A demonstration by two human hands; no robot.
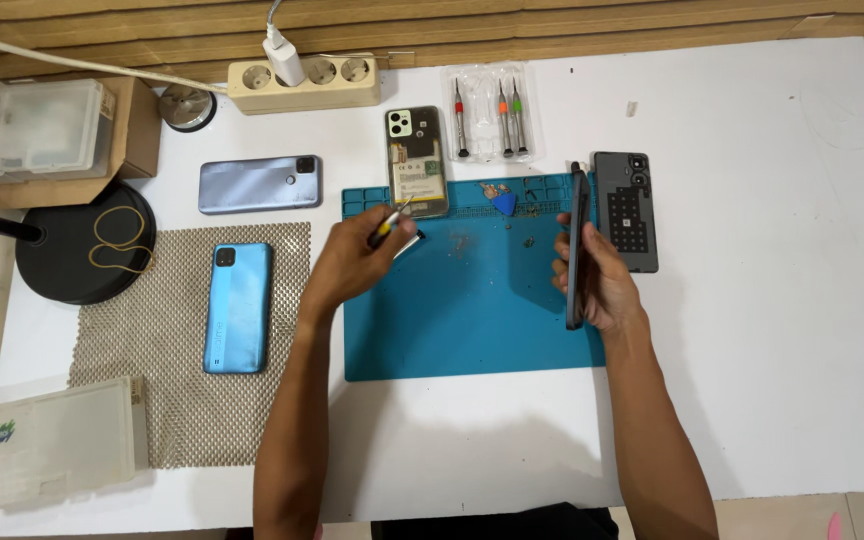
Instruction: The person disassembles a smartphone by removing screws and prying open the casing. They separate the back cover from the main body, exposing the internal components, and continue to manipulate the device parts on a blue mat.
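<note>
My left hand is closed around a small yellow-handled screwdriver over the upper left part of the blue work mat. A small dark part lies just beside it at the fingertips. My right hand holds a dark phone on its edge, upright, at the mat's right border. An opened phone with its back off lies at the mat's top edge. A dark grey back cover rests right of the held phone.
A light blue phone lies on a mesh pad, a grey-blue phone above it. A pack of three screwdrivers, a power strip, a black lamp base, clear plastic boxes and a blue pick are around.
</note>
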